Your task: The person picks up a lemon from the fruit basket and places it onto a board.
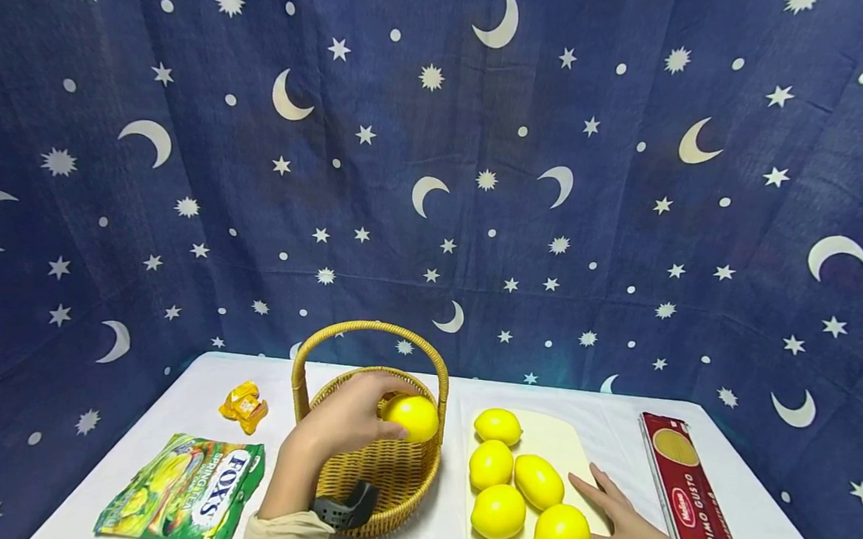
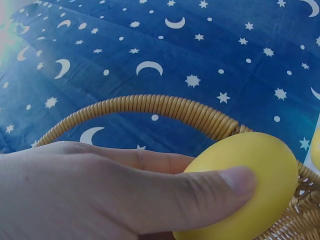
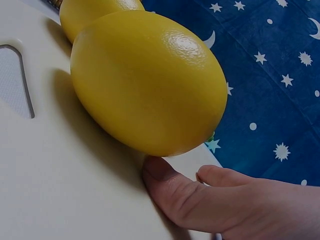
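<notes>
My left hand [image 1: 357, 410] grips a lemon [image 1: 412, 418] inside the handle of a wicker basket [image 1: 379, 475]. In the left wrist view the thumb lies across the side of that lemon [image 2: 240, 200], and the basket handle [image 2: 165, 107] arches behind it. Several more lemons [image 1: 497, 512] lie on a cream cutting board [image 1: 555, 433] to the right. My right hand [image 1: 631, 530] rests at the board's right edge with fingers spread. Its thumb tip [image 3: 160, 170] is right by the nearest lemon [image 3: 150, 82] on the board.
A green Fox's candy bag [image 1: 186, 490] lies at the left of the white table, with a crumpled orange wrapper [image 1: 245, 407] behind it. A red pasta packet [image 1: 694, 497] lies along the right side. A blue star-and-moon cloth [image 1: 411, 134] hangs behind the table.
</notes>
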Motion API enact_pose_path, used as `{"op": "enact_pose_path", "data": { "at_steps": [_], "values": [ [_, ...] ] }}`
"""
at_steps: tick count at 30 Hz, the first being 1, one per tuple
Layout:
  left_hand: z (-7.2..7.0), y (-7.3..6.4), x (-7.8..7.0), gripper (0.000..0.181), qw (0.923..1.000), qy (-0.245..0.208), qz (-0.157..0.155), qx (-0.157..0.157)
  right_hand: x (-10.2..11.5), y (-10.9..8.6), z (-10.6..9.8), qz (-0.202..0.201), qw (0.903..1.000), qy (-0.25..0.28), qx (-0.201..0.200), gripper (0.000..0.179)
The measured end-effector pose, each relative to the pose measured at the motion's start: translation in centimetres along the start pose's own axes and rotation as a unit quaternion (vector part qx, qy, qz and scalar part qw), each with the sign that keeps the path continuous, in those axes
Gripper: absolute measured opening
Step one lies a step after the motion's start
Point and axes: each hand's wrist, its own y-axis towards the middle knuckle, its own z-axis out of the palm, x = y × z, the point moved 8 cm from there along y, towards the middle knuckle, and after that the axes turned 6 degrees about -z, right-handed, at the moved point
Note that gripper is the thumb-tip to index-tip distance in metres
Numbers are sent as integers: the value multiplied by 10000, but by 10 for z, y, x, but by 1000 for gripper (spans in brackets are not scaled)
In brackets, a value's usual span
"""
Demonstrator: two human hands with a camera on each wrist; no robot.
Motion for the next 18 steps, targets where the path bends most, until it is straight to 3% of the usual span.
{"op": "enact_pose_path", "data": {
  "at_steps": [18],
  "values": [
    [2, -1, -15, 43, 9998, 133, 1, 129, -1, 0, 0, 35, 10000, -1, -13, 96]
  ]
}}
